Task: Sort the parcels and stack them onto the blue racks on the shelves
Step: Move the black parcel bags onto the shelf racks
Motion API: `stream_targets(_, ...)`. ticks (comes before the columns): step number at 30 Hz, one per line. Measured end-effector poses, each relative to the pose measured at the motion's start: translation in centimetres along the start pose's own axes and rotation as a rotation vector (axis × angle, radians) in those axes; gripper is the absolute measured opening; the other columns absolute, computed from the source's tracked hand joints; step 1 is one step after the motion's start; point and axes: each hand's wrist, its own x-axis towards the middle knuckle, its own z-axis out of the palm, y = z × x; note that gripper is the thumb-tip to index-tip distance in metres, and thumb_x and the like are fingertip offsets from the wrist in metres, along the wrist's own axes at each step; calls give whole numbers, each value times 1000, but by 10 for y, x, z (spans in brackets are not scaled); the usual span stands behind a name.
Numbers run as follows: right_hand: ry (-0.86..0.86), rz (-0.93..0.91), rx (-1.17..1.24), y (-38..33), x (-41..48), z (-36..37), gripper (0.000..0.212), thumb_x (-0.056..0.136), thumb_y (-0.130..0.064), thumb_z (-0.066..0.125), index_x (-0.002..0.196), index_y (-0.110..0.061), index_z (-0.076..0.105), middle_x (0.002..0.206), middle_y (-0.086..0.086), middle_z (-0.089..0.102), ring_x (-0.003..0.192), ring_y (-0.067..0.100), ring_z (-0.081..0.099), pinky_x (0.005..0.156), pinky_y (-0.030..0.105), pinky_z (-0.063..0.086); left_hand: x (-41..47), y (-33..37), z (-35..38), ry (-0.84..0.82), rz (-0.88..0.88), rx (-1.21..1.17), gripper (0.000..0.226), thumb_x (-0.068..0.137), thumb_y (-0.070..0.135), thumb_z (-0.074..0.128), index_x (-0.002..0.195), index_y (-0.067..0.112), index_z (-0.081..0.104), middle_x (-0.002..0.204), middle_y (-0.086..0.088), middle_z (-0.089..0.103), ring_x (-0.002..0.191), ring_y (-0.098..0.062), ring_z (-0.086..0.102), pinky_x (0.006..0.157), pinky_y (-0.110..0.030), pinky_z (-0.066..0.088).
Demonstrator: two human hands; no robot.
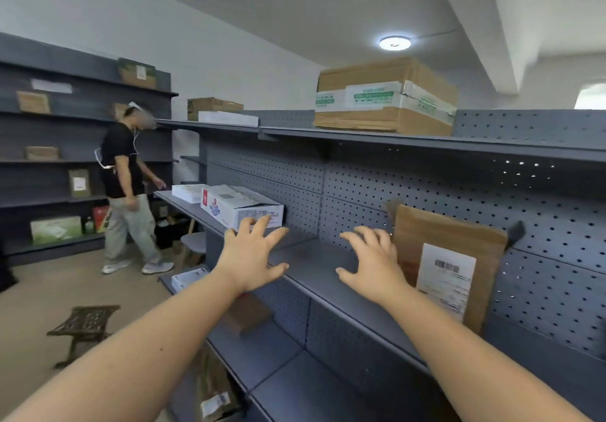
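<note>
Leaning brown parcel on blue shelf

Grey-blue dotted pegboard shelf, brown parcel with white label, white box red-blue print

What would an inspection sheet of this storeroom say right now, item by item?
Surface: grey-blue middle shelf, pegboard behind it.
Job's things: white printed box lying on that shelf at left; brown labelled parcel leaning upright against the pegboard at right; large cardboard box on the top shelf.
Clutter: small dark metal stool on the floor.
Hands: left hand and right hand open, fingers spread over the middle shelf, holding nothing.
Cables: thin white wire on a second person, over a black shirt.
Surroundings: that person stands by the far shelves; ceiling lamp lit.
</note>
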Motion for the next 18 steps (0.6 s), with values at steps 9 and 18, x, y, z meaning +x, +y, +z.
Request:
stream_targets(9,-46,-141,4,-112,50,54,64,84,-49,58,141,-35,30,151,-3,20,141,26,0,113,46,9,-27,-119,13,80,-202,14,81,75,79,41,146,43,21,157,-6,19,137,-35,20,101,-57,32)
stream_targets(18,-84,-182,123,-204,104,111,65,83,-49,59,141,-35,32,150,-4,26,140,25,5,113,44,14,-65,-231,25,96,-299,68,83,70,81,28,142,41,36,154,-9,30,139,-40,23,107,-66,18)
